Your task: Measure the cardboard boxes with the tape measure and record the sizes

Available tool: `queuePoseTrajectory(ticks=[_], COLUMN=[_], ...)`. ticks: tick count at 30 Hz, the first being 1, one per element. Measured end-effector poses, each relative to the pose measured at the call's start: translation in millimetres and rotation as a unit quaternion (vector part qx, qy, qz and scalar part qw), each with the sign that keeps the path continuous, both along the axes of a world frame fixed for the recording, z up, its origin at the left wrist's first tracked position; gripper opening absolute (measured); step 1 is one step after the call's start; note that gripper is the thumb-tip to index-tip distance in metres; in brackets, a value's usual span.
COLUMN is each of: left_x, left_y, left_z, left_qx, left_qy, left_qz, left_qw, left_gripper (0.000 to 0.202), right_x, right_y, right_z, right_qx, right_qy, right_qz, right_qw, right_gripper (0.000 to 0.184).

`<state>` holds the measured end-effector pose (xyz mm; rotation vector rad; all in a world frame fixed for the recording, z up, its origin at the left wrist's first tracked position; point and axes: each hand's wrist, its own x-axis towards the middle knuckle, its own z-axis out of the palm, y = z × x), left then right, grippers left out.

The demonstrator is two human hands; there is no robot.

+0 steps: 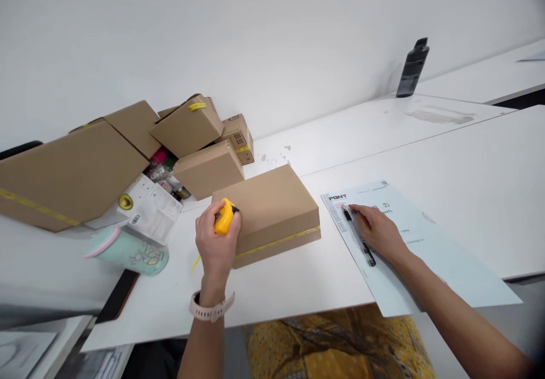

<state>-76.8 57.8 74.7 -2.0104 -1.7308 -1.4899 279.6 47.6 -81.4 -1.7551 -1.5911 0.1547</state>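
My left hand (216, 237) is closed around a yellow tape measure (225, 217) with a black part facing the box. It is at the left end of a closed brown cardboard box (268, 197) that has yellow tape along its front side. A thin yellow strip (196, 263) shows just left of the wrist. Over on the right, my right hand (378, 228) rests on printed sheets of paper (443, 271), fingers stretched out. Its fingertips reach the upper end of a clear pen (360, 237) with black ends, which lies on the paper.
More cardboard boxes (208, 169) are piled at the back left, with a large box (72, 174) tilted beside them. A mint tumbler (131, 251) stands near a white carton (155, 208). A dark bottle (413, 67) is by the wall. The table's front edge (298, 315) runs above my lap.
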Motion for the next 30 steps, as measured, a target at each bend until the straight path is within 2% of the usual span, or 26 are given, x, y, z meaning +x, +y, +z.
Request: queuePoseTrajectory(ticks=[1,3,5,6,7,8,9,11,12,13,14,16,18,21,24,27,30], left_x=[3,11,22,28,34,39,43,48,48,46,44,38,32,28,27,24,15], left_y=[-12,-45,-84,-103,-121,-137,-151,-173,-181,-189,-195,-204,-209,-205,-191,-176,-163], left_z=[0.9,0.9,-4.6,-10.0,-17.1,-25.5,-35.0,-55.1,-64.9,-74.1,-82.3,-94.9,-100.5,-90.9,-60.8,-27.3,-6.4], left_qx=[0.006,-0.008,-0.073,-0.115,-0.159,-0.206,-0.241,-0.292,-0.311,-0.329,-0.347,-0.387,-0.416,-0.444,-0.480,-0.525,-0.541], left_qy=[-0.030,-0.108,-0.155,-0.174,-0.186,-0.193,-0.208,-0.249,-0.269,-0.288,-0.303,-0.324,-0.332,-0.332,-0.315,-0.295,-0.284], left_qz=[-0.014,-0.083,-0.185,-0.232,-0.272,-0.302,-0.316,-0.331,-0.331,-0.332,-0.331,-0.324,-0.309,-0.291,-0.293,-0.318,-0.337], left_qw=[0.999,0.991,0.968,0.950,0.931,0.911,0.894,0.862,0.849,0.836,0.823,0.800,0.788,0.780,0.765,0.733,0.716], left_gripper=[0.033,0.036,0.043,0.048,0.051,0.055,0.056,0.060,0.063,0.066,0.068,0.072,0.077,0.079,0.067,0.058,0.057], right_x=[-1,-5,-15,-23,-33,-44,-56,-81,-93,-103,-111,-122,-128,-132,-134,-135,-132], right_y=[0,-3,-17,-28,-41,-57,-75,-110,-127,-141,-154,-171,-180,-185,-185,-180,-170], right_z=[2.4,13.7,35.1,48.8,63.2,77.1,89.3,104.6,106.8,105.4,101.4,88.9,77.2,69.2,70.4,74.7,82.7], right_qx=[0.003,0.032,0.078,0.092,0.086,0.050,-0.013,-0.148,-0.200,-0.228,-0.243,-0.256,-0.265,-0.278,-0.295,-0.301,-0.295], right_qy=[0.005,0.016,0.036,0.056,0.092,0.151,0.216,0.334,0.381,0.415,0.431,0.453,0.473,0.488,0.499,0.510,0.520], right_qz=[-0.004,-0.031,-0.055,-0.046,-0.010,0.043,0.116,0.251,0.290,0.309,0.321,0.320,0.319,0.323,0.303,0.288,0.286], right_qw=[1.000,0.999,0.995,0.993,0.992,0.986,0.969,0.896,0.855,0.825,0.807,0.792,0.778,0.761,0.757,0.753,0.749], right_gripper=[0.038,0.037,0.035,0.035,0.034,0.034,0.037,0.046,0.050,0.052,0.052,0.050,0.047,0.046,0.049,0.054,0.051])
